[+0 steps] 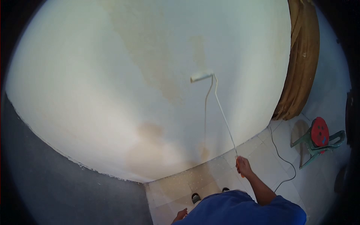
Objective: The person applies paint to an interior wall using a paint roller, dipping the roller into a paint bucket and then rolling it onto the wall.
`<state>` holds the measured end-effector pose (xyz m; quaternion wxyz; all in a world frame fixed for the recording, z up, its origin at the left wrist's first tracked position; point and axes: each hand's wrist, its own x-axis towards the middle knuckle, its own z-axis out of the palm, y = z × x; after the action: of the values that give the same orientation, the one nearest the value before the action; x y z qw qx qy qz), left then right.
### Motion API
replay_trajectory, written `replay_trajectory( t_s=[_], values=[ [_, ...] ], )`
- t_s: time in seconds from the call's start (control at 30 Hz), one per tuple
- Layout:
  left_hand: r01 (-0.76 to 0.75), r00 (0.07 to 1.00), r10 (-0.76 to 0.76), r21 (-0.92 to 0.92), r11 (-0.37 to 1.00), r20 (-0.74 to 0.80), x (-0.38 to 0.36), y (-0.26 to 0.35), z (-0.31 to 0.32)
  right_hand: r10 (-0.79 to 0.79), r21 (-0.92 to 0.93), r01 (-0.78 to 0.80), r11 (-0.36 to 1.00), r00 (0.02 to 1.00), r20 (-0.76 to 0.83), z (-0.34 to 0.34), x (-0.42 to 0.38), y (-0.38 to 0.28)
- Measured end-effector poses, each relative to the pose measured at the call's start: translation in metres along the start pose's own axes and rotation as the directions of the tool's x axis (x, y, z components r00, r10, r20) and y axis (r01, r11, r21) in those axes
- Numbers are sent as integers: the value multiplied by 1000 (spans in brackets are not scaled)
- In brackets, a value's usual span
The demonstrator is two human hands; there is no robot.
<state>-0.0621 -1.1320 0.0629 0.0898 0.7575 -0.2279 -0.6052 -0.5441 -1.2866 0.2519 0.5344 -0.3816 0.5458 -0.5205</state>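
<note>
My right hand (243, 167) is closed around the orange handle of a long-framed paint roller (201, 77). The roller's pale sleeve lies against the white wall (240, 48), beside a beige patch. From the handle, a thin bent metal rod (226, 120) runs up to the sleeve. Low in the view, my left hand (181, 214) hangs beside the blue shirt, partly hidden by it. Its visible fingers look loosely stretched, with nothing seen in them.
A dark grey wall (93, 195) meets the painted wall at the left corner. Brown sheeting (303, 56) hangs at the right. A green plastic chair (307, 144) with a red round top (320, 132) stands on the tiled floor (262, 161), near a dark cable (288, 163).
</note>
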Motion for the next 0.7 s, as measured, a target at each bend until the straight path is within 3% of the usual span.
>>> replay_trajectory(
  t_s=[0.13, 0.5, 0.7],
  values=[
    [17, 1000, -17, 2, 1000, -4, 12, 21, 6, -17, 10, 17, 1000, 1000, -25, 1, -5, 9],
    [23, 1000, -23, 5, 1000, -5, 25, 42, 17, -236, -74, 233, 970, 971, -43, 14, 42, -131],
    [27, 1000, -27, 5, 1000, -6, 27, 38, 21, -240, -40, 239, 970, 970, -39, 15, 55, -169]
  ],
)
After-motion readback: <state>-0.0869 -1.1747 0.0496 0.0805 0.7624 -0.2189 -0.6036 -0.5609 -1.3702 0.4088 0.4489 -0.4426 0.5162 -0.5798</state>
